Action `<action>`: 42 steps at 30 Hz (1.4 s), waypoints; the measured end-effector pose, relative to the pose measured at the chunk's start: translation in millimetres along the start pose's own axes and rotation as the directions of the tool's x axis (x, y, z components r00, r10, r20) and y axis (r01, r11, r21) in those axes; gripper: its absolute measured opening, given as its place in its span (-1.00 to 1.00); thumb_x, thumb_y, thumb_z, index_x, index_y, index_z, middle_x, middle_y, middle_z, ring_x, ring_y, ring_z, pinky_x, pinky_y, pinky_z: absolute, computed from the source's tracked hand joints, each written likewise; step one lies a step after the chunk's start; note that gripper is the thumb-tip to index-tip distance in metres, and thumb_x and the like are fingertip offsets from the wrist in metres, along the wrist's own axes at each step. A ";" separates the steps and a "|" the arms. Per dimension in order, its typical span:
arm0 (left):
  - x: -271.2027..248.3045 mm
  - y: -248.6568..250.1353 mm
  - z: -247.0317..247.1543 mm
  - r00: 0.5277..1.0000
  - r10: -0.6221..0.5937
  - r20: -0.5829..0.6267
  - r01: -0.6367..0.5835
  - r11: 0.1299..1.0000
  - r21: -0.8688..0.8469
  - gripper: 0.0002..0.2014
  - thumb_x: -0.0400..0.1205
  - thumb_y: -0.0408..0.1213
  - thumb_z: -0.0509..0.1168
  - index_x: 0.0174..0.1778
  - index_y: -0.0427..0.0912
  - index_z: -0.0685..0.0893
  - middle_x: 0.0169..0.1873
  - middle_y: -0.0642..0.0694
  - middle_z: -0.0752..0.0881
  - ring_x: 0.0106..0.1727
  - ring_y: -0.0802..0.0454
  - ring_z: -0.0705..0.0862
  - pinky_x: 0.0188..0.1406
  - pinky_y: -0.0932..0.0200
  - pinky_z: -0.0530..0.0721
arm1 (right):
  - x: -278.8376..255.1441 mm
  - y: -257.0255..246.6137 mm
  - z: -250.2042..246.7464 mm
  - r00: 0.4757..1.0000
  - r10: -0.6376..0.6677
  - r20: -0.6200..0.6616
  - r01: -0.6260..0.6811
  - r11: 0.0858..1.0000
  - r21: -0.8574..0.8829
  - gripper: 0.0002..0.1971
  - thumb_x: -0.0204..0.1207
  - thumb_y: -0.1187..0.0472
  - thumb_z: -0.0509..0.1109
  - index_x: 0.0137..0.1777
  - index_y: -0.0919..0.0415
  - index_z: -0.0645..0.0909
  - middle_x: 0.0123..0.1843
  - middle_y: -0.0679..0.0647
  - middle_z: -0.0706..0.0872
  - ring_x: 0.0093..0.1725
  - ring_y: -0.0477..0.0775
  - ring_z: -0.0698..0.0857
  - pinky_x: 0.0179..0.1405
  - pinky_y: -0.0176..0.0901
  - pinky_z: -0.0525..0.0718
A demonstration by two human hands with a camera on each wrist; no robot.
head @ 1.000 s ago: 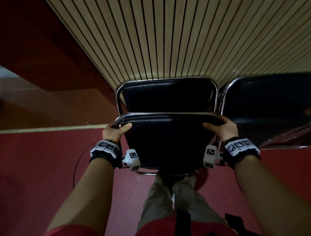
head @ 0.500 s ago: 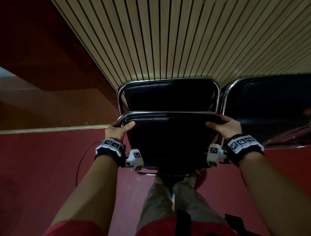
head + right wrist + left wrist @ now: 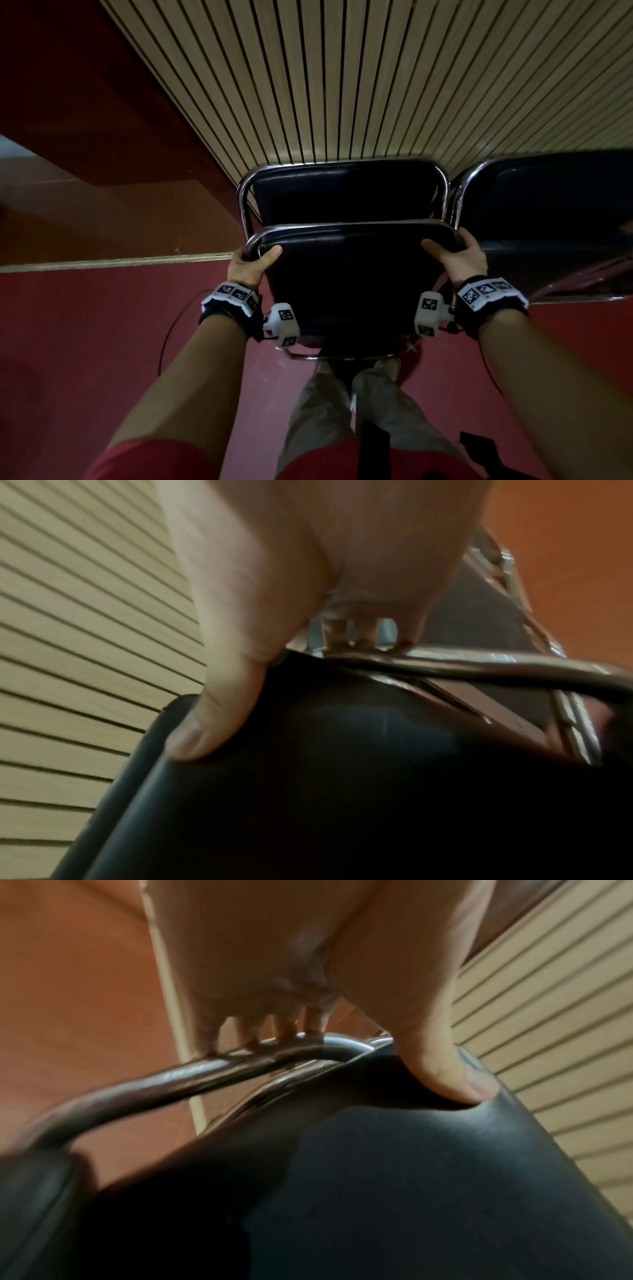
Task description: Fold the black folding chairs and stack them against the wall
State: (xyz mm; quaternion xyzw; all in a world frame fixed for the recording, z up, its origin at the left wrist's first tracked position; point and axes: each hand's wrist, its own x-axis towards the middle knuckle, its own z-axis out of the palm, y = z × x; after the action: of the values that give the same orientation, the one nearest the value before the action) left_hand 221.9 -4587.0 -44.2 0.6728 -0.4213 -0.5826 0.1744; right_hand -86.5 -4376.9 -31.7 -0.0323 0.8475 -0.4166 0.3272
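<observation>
Left hand (image 3: 251, 265), right hand (image 3: 460, 258) (gripping) chair (image 3: 352, 277) corners

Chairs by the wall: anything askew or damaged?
Nothing stands out. Both hands, left and right, grip the top corners of the held chair; it sits squarely in front of the stacked chair. No visible damage, though lighting is dim.

Both arms stretched forward and down, left hand (image 3: 249, 266) gripping the left top corner of the folded chair (image 3: 352, 284), thumb on its padding, fingers behind the frame, right hand (image 3: 460, 258) mirrored at the right corner
</observation>
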 end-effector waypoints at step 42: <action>-9.2 2.6 53.0 0.978 -0.188 0.095 0.185 0.982 0.033 -0.24 0.04 0.02 0.49 0.18 -0.23 0.76 0.11 -0.27 0.81 0.11 -0.29 0.79 0.28 -0.24 0.71 | -44.7 12.4 -0.3 0.916 0.295 0.270 -0.367 0.890 0.272 -0.86 0.46 0.16 0.44 -0.09 0.22 0.66 -0.06 0.22 0.76 -0.04 0.28 0.75 0.15 0.25 0.72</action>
State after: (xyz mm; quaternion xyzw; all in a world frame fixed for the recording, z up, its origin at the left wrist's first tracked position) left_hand 172.0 -4567.8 -50.2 0.6822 -0.3713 -0.6234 0.0902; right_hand -49.0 -4354.1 -17.1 0.1204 0.7206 -0.4788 0.4868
